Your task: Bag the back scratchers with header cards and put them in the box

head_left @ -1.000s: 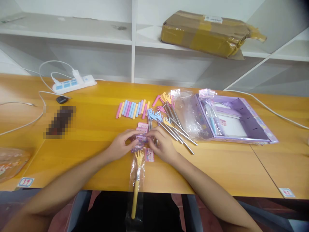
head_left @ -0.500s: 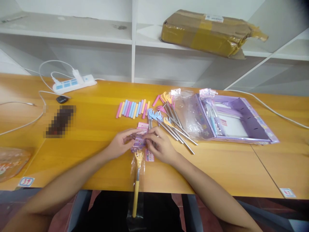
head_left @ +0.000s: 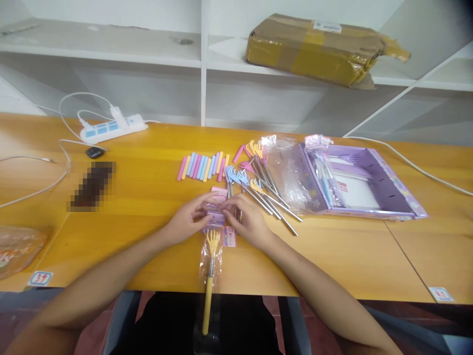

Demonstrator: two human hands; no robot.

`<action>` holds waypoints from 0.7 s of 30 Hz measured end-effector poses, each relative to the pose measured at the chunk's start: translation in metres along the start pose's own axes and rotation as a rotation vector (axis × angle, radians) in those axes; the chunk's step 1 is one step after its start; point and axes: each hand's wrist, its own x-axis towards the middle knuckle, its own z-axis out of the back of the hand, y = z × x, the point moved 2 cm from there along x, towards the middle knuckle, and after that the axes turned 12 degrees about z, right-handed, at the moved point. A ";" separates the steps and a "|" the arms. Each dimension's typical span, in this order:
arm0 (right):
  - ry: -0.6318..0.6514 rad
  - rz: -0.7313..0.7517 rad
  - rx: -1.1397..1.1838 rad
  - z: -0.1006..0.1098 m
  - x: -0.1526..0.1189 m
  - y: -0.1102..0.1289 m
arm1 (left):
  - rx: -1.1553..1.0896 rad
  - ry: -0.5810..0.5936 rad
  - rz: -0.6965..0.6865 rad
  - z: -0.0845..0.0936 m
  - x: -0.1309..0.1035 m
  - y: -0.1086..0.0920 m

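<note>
In the head view, a yellow back scratcher (head_left: 208, 301) lies inside a clear plastic bag (head_left: 203, 268) that reaches over the table's front edge. My left hand (head_left: 188, 219) and my right hand (head_left: 247, 219) meet at the bag's top end, fingers pinched around the plastic by a purple printed card (head_left: 215, 218). A pink card (head_left: 229, 236) lies on the table below my right hand, and more pink cards (head_left: 219, 192) lie just beyond my fingers. Metal-rodded back scratchers with blue hands (head_left: 236, 175) lie behind my right hand.
Several pastel handle tubes (head_left: 203, 166) lie in a row behind the hands. At right are loose clear bags (head_left: 291, 177) and a purple box (head_left: 401, 199) with packed scratchers. A power strip (head_left: 114, 129) stands back left; a taped carton (head_left: 314, 49) rests on the shelf.
My fingers have shifted slightly at the top of the bag, and the card between them has tilted flatter. The bagged back scratcher has barely moved.
</note>
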 end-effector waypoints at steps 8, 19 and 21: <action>0.010 0.087 0.001 0.004 0.001 0.008 | 0.101 0.027 0.171 -0.001 -0.002 0.002; 0.156 0.142 0.001 0.000 -0.003 0.005 | 0.029 0.069 0.160 -0.002 -0.001 0.006; 0.168 0.151 -0.004 0.000 -0.004 0.005 | 0.018 0.081 0.137 -0.002 -0.001 0.005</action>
